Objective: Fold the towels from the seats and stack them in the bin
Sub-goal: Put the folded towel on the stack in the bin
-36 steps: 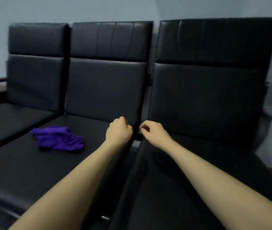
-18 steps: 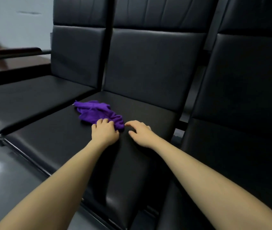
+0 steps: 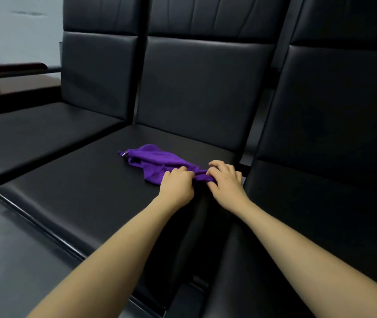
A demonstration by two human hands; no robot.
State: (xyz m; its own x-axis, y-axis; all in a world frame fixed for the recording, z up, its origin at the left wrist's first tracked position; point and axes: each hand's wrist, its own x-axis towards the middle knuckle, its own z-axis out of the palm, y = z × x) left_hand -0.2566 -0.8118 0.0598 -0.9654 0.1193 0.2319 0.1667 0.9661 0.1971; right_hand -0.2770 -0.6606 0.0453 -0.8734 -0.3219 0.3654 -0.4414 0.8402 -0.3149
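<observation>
Black padded seats in a row, tall backrests behind, grey floor (image 3: 10, 267) in front at lower left. On the middle seat (image 3: 86, 198), toward its right side: purple towel (image 3: 160, 162), crumpled and drawn out in a long shape, far end pointing left with a small pale tag at the tip, near end bunched between the two hands. Left hand (image 3: 176, 182) knuckles up, fingers curled over the towel's near edge, gripping it. Right hand (image 3: 225, 180) just beside, fingers (image 3: 215, 172) bent and pinching the same bunched end from the right. Hands close together, nearly touching, both clamped on cloth, both forearms bare and reaching in from the bottom edge. Left seat (image 3: 33, 134) alongside, bare cushion; right seat (image 3: 320, 226) close by the right forearm. Beyond the left seat: dark reddish armrest (image 3: 12, 66), blurred, against a pale wall (image 3: 17, 35).
</observation>
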